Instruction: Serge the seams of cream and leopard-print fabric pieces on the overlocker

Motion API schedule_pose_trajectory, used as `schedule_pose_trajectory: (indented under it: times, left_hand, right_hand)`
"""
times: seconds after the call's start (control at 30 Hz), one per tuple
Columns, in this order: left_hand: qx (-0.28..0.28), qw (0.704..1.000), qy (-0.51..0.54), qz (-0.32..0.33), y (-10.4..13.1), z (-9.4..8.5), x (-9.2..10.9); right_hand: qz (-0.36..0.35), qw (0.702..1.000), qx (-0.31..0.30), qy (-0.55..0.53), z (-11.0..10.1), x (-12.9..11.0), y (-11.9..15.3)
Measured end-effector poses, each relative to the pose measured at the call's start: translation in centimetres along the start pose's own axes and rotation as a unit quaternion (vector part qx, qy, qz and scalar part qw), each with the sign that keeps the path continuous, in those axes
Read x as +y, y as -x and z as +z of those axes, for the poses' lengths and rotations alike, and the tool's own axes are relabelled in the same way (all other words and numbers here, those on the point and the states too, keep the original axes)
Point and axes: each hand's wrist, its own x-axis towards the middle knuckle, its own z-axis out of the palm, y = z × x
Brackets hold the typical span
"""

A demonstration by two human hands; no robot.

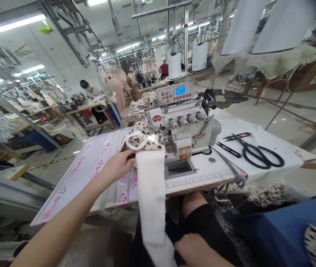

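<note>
Nearby, scissors (248, 146) beside sewing machine (185, 128)

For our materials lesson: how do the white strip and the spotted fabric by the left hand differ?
The white strip is plain; the spotted fabric has dark spots on beige. The white strip hangs down in a long band; the spotted fabric lies bunched. Both are beside the sewing machine.

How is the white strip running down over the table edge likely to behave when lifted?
The white strip probably flops, since it drapes over the table edge. It is likely light, looking thin and flat. Lifting might also tug the spotted fabric, which its upper end meets.
</note>
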Motion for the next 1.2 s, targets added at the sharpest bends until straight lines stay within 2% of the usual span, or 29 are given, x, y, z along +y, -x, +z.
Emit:
schedule_pose_trajectory:
  times: [0.07,0.13,0.17,0.2,0.23,0.3,0.37,0.43,0.53,0.6,0.73,0.8,0.9,1.03,1.2]
  left_hand:
    - [0.120,0.992,-0.048,0.007,1.1,-0.5,0.5]
    - [0.255,0.963,-0.082,0.035,1.2,-0.9,0.6]
    - [0.288,0.953,-0.086,0.048,0.8,-1.1,0.5]
    - [0.289,0.952,-0.087,0.055,0.1,-1.3,0.3]
    - [0.261,0.960,-0.085,0.062,-0.5,-1.5,0.0]
    - [0.174,0.978,-0.078,0.086,-1.6,-1.7,0.0]
    - [0.122,0.981,-0.089,0.122,-1.6,-1.5,0.8]
    - [0.103,0.968,-0.135,0.185,-0.6,-0.7,2.4]
    - [0.044,0.921,-0.233,0.310,1.2,1.2,4.9]
    - [0.021,0.911,-0.247,0.330,1.7,2.2,5.6]
    - [0.069,0.954,-0.138,0.257,1.8,2.7,5.2]
    - [0.086,0.962,-0.102,0.238,1.8,2.9,5.0]
    - [0.100,0.945,-0.135,0.279,1.9,3.6,5.3]
    - [0.102,0.917,-0.200,0.329,2.3,4.7,5.5]
    - [0.108,0.918,-0.197,0.326,2.8,5.6,5.8]
  right_hand:
    - [0.006,0.998,0.064,-0.011,-2.3,1.6,-0.5]
    - [-0.022,0.980,0.185,-0.069,-5.4,1.8,-1.9]
    - [-0.041,0.963,0.245,-0.099,-6.9,1.6,-3.0]
    - [-0.058,0.947,0.286,-0.131,-8.1,1.2,-4.2]
    - [-0.072,0.934,0.304,-0.171,-8.9,0.8,-5.5]
    - [-0.087,0.917,0.288,-0.261,-9.4,-0.1,-7.9]
    - [-0.094,0.905,0.255,-0.327,-8.6,-0.9,-9.8]
    - [-0.103,0.898,0.245,-0.351,-7.1,-1.4,-10.8]
    - [-0.109,0.891,0.260,-0.356,-5.5,-1.8,-10.9]
    - [-0.105,0.887,0.271,-0.359,-5.3,-1.7,-10.4]
    - [-0.083,0.898,0.269,-0.337,-5.9,-0.9,-9.7]
    - [-0.077,0.907,0.259,-0.322,-6.0,-0.5,-9.7]
    - [-0.084,0.905,0.257,-0.327,-5.8,-0.3,-9.6]
    - [-0.110,0.879,0.278,-0.371,-5.9,-0.1,-9.2]
    - [-0.132,0.897,0.297,-0.300,-8.0,-0.5,-9.3]
